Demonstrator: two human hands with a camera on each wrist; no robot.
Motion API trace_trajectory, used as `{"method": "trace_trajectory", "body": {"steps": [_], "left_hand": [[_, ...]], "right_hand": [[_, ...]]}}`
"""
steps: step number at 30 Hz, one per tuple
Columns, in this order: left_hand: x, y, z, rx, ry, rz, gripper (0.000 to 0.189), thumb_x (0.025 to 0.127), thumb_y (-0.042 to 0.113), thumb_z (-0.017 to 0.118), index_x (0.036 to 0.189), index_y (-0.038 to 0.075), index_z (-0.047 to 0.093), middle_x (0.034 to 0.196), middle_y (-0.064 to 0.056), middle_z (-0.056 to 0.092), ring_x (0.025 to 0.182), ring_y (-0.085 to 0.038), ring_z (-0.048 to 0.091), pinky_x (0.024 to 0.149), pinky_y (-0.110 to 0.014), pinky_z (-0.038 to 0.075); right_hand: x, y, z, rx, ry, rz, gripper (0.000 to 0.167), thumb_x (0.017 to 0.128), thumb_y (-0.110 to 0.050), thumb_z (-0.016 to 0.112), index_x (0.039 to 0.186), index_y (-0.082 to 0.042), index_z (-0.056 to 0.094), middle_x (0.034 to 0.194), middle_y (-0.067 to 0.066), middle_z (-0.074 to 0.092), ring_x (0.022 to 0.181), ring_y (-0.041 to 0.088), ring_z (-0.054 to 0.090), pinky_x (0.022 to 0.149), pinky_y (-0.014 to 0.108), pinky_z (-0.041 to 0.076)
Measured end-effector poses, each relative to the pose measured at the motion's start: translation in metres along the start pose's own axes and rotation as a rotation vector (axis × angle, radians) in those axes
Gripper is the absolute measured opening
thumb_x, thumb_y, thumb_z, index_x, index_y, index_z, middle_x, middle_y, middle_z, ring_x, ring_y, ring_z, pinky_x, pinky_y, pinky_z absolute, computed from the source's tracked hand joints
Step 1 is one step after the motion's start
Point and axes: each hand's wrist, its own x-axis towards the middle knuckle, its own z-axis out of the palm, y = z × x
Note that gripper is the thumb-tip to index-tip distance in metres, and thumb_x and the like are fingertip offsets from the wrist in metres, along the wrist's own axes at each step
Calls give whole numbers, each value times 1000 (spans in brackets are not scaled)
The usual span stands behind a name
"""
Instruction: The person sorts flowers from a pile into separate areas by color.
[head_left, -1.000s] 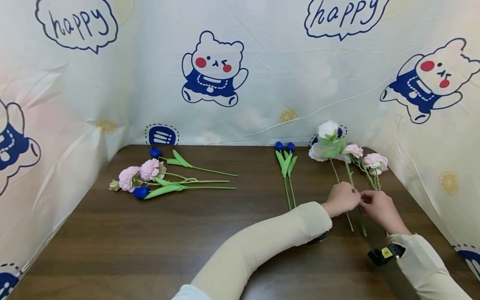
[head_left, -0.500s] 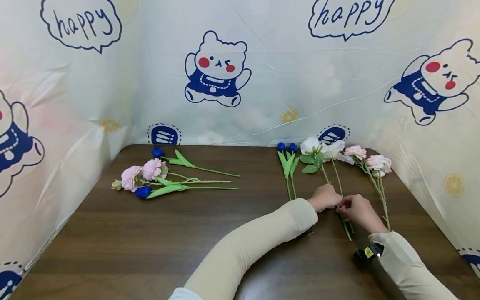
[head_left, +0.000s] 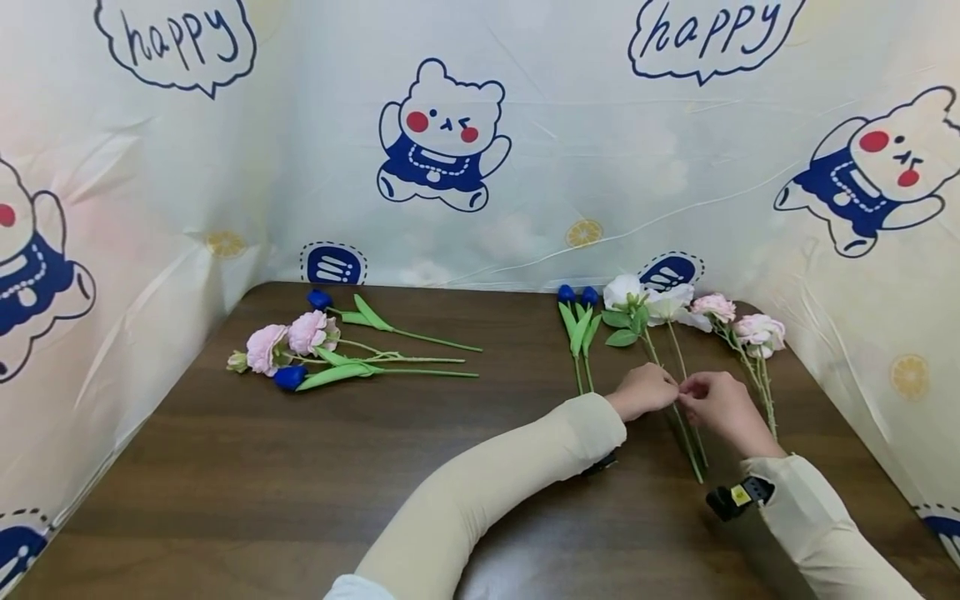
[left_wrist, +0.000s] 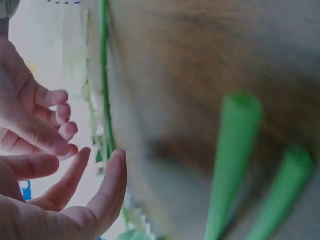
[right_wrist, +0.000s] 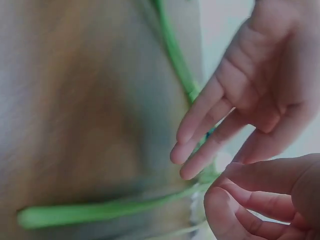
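Note:
Two white artificial flowers, one rounded with green leaves and one spread wide, lie at the back right, their stems running toward the front. Over these stems my left hand and right hand meet at the fingertips. In the left wrist view, the left hand has its fingers apart with nothing visible between them. The right thumb and index finger come close together in the right wrist view, where the right hand is loosely curled; no stem shows between them.
Two blue tulips lie left of the white flowers. To their right lie pink flowers. At the table's left, more pink flowers and blue tulips lie sideways. A printed cloth stands behind the brown table.
Both hands have moved left with the white flowers, which went from raised near the pink ones to lying beside the blue tulips. In the last half second the hands shifted only slightly.

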Motion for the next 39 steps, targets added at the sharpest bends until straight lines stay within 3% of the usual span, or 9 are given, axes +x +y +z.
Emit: {"method": "trace_trajectory", "body": {"steps": [4, 8, 10, 14, 16, 20, 24, 31, 39], "left_hand": [[-10, -13, -28, -58, 59, 37, 23, 90, 16, 53, 103, 17, 73, 94, 4, 69, 64, -6, 48, 54, -17, 36], [-22, -34, -65, -129, 113, 44, 25, 92, 13, 51, 107, 15, 71, 106, -3, 68, 56, -8, 41, 51, -18, 34], [-29, -49, -85, -167, 143, 37, 25, 93, 13, 51, 108, 13, 70, 108, -5, 68, 58, -7, 45, 53, -18, 36], [-49, -83, -123, -321, 197, -24, 25, 95, 13, 49, 110, 7, 68, 111, -12, 68, 87, -19, 63, 77, -29, 52], [-60, -100, -140, -404, 212, -66, 26, 97, 13, 47, 113, 4, 66, 114, -16, 66, 104, -28, 62, 92, -37, 50], [-83, -134, -170, -528, 218, -178, 31, 99, 16, 45, 122, 2, 59, 122, -21, 60, 113, -35, 57, 99, -44, 45], [-105, -167, -190, -558, 211, -274, 39, 98, 22, 48, 130, -1, 51, 128, -23, 56, 116, -36, 55, 101, -42, 45], [-137, -216, -219, -539, 140, -417, 44, 100, 22, 40, 137, -2, 43, 138, -23, 48, 124, -34, 50, 105, -41, 41], [-148, -234, -230, -529, 178, -485, 44, 100, 21, 40, 136, -5, 43, 136, -22, 50, 109, -24, 60, 101, -36, 45]], "right_hand": [[9, -24, -1, 19, 28, -44, 16, 89, -8, 61, 93, 7, 66, 72, 16, 68, 56, 14, 61, 49, 24, 47], [23, -53, 4, 32, 34, -99, 17, 89, -10, 61, 94, 6, 66, 71, 15, 68, 55, 16, 61, 51, 26, 46], [31, -67, 9, 41, 28, -133, 17, 89, -10, 61, 94, 5, 67, 70, 13, 67, 57, 18, 61, 52, 27, 46], [49, -97, 26, 56, 28, -214, 15, 88, -9, 63, 92, 5, 68, 71, 13, 67, 59, 19, 61, 53, 25, 46], [58, -112, 36, 64, 26, -250, 14, 88, -10, 64, 91, 3, 68, 75, 15, 68, 59, 16, 60, 54, 24, 47], [73, -145, 57, 50, 14, -324, 11, 87, -12, 66, 90, -2, 69, 79, 13, 68, 63, 14, 58, 58, 26, 48], [87, -174, 86, 2, -35, -418, 7, 87, -13, 67, 87, -7, 69, 80, 7, 69, 69, 15, 60, 64, 29, 50], [115, -213, 143, -96, -228, -577, 9, 88, -12, 65, 92, -5, 70, 86, 4, 69, 76, 13, 62, 71, 28, 52], [135, -231, 190, -198, -264, -566, 11, 90, -14, 64, 95, -7, 70, 92, 5, 70, 78, 13, 63, 72, 28, 52]]}}
